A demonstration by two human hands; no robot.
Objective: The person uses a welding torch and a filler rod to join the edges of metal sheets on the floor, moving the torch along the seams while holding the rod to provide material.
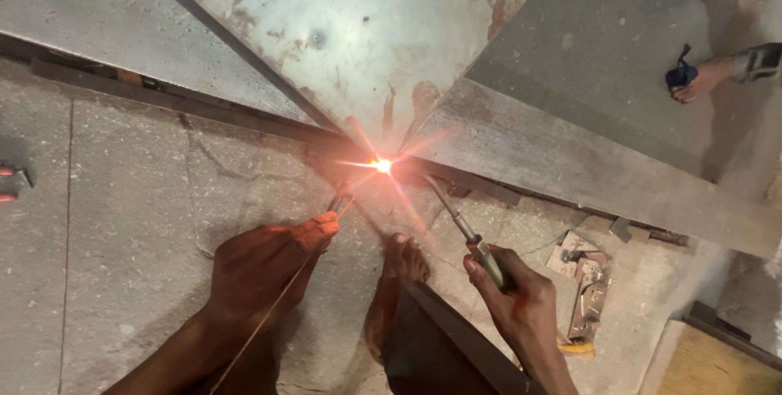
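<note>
My left hand (265, 261) pinches a thin filler rod (281, 297) whose tip reaches toward a bright flame glow (381, 166). My right hand (517, 297) grips the handle of a gas torch (464, 228); its bent nozzle points at the same glow. The glow sits at the lower corner of a rust-stained metal sheet (358, 28), where that sheet meets a dark steel bar (244, 118). My bare foot (395, 281) stands on the concrete floor between my hands.
A grey metal plate (570, 159) lies to the right of the glow. Small metal brackets (586, 281) lie on the floor at right. Another person's feet (700, 77) stand at the top right. A red-handled tool (10, 183) pokes in at the left edge.
</note>
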